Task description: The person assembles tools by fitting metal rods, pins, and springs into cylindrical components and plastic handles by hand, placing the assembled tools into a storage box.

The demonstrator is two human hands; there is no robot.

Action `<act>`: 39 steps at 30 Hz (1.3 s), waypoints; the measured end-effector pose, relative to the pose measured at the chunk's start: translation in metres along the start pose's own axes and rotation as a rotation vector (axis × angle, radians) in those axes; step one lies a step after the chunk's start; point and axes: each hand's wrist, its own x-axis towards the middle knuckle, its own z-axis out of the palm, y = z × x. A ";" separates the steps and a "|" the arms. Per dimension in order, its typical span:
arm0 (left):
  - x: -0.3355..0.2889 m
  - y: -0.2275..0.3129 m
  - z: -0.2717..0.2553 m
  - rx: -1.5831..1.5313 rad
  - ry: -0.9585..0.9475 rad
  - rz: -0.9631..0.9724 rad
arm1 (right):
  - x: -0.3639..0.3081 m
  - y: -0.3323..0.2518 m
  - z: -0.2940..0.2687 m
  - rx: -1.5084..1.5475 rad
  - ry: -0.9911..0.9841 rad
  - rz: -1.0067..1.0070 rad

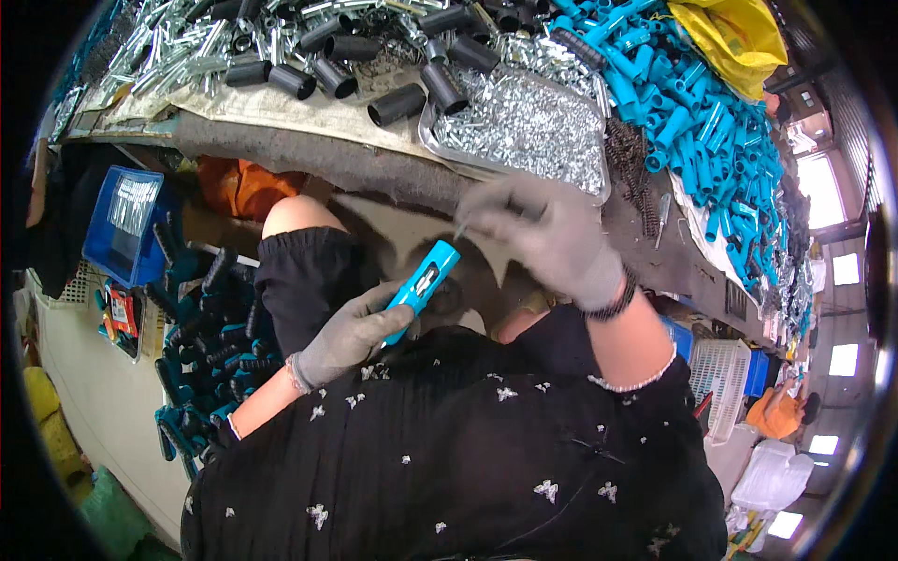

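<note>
Here in our gloved left hand (351, 338) we have a turquoise plastic tube with a cut-out window (432, 273), fingers wrapped round its lower end, its top tilted up over our lap; our gloved right hand (468, 224) hovers just beside that top, fingertips drawn close, though we can't tell whether they grip anything. Ahead, on the cloth-edged counter (281, 150), a clear plastic tray of small silvery parts (427, 131) sits beyond our right hand, black cylindrical sleeves (397, 105) crowd its left, and heaped turquoise plastic tubes (692, 122) spread rightward below a yellow bag (734, 42).
</note>
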 end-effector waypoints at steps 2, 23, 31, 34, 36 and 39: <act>0.002 0.004 0.005 -0.026 -0.013 -0.016 | -0.020 0.006 0.019 -0.073 -0.012 -0.110; 0.007 0.002 0.008 -0.271 -0.021 -0.093 | -0.054 0.049 0.086 -0.498 0.358 -0.509; 0.003 0.000 0.007 0.145 -0.092 -0.006 | -0.060 0.054 0.078 0.170 0.123 -0.072; 0.005 0.000 0.010 0.152 -0.109 0.035 | -0.061 0.061 0.072 0.483 -0.144 0.207; 0.010 -0.003 0.009 0.119 -0.123 0.123 | -0.055 0.060 0.060 0.297 -0.128 0.071; 0.012 -0.005 0.007 0.077 -0.097 0.167 | -0.034 0.059 0.029 -0.037 0.053 -0.172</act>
